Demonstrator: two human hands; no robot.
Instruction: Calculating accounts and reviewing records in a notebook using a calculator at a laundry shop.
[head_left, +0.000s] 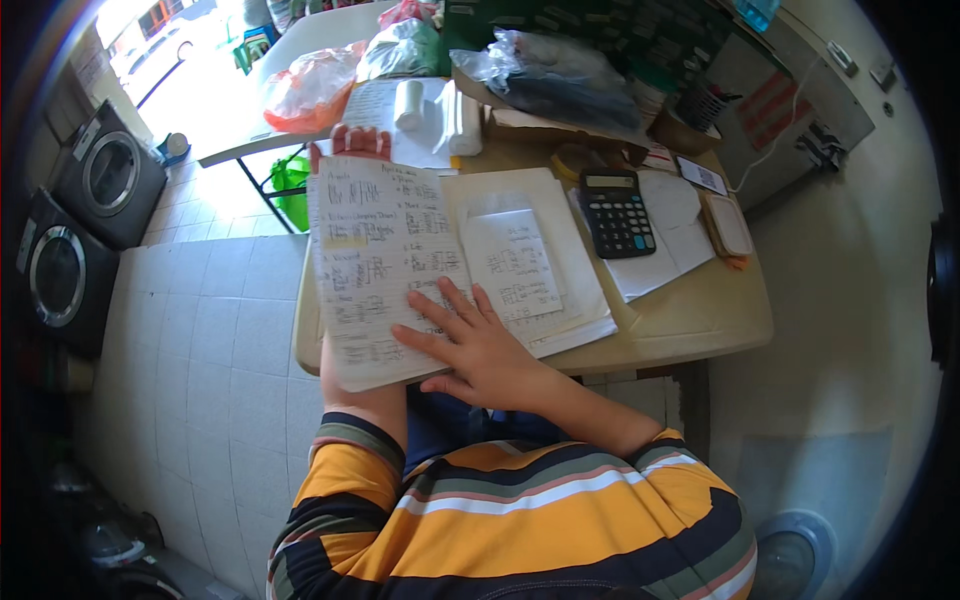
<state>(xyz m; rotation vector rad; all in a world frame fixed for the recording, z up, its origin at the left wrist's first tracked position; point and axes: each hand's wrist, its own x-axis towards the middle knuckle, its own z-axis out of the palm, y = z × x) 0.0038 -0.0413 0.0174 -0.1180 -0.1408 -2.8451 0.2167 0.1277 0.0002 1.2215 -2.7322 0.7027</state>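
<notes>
A notebook page full of handwriting (375, 262) lies tilted over the left edge of the table. My left hand (352, 144) shows only its fingers, curled over the page's top edge; its forearm runs beneath the notebook. Spread across the lower right of the page is my right hand (469, 345), palm down, its fingers apart. Beside it, a small handwritten slip (514, 262) rests on a larger stack of papers (592, 315). A black desk calculator (617, 217) sits on white sheets farther right.
A white roll (409, 105), plastic bags (315, 82) and a wrapped dark bundle (562, 82) occupy the far side. At the right are a phone (701, 175), a clear-lidded container (727, 225) and a pen holder (701, 105). Front-loading machines (56, 274) stand on the floor at left.
</notes>
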